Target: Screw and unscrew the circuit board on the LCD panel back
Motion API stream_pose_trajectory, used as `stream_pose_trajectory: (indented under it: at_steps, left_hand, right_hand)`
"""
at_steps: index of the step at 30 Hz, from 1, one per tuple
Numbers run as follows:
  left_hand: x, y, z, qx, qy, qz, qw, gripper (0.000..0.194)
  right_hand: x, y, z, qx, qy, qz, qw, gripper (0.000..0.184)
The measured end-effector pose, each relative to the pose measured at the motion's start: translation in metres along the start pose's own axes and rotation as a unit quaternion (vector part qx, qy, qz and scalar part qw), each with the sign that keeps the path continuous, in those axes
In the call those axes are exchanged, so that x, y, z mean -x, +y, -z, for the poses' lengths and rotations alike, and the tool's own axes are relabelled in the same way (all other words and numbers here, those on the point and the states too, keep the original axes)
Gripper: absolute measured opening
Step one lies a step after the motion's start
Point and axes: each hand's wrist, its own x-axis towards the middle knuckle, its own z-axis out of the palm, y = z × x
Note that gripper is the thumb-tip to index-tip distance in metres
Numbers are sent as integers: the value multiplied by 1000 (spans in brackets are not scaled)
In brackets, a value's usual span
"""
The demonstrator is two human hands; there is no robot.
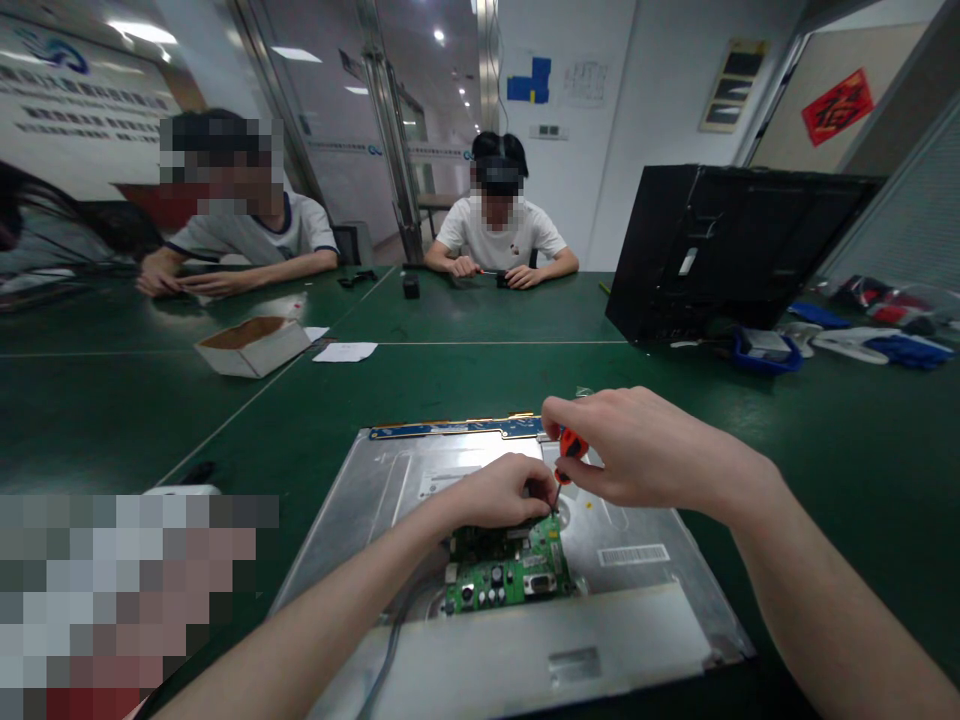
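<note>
**Slip risk at the green circuit board point(504, 575)**

In the head view, I see the right hand point(637, 445) clamped round a red-and-black screwdriver point(572, 444), its shaft angled down to the board's far right corner. The left hand point(504, 490) has its fingers bunched just beside the tip; I can't tell whether they pinch anything. The board sits on a metal panel point(364, 510), flat on the worktop point(465, 320).

My worry: a tilted shaft or uneven pressure could make the tip skid, scratching the board or jabbing those close fingers. The grey cable point(391, 640) beside it could snag on the left forearm.

Containers: the open cardboard box point(259, 355) shows brown inner walls, contents unclear to me; the blue tray point(772, 366) holds a pale item I can't identify.
</note>
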Motion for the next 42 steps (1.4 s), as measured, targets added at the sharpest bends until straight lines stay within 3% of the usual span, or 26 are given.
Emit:
stream_pose_trajectory:
  at_steps: [8,18,25,33,42]
  left_hand:
    - [0,1,0,13,-6,-13,1000,15]
    - [0,2,1,-1,0,-3,1000,12]
    - [0,1,1,-1,0,-4,1000,10]
    - [1,2,1,11,-10,-9,1000,14]
    - [0,2,2,6,-3,-2,1000,12]
  right_hand:
    - [-1,1,-1,13,9,-21,1000,22]
    - [-1,1,-1,18,2,-22,1000,8]
    - [2,-2,5,-38,-19,23,999,13]
    - [-2,2,0,2,-12,-19,1000,17]
    - [1,-3,6,-26,-23,11,999,14]
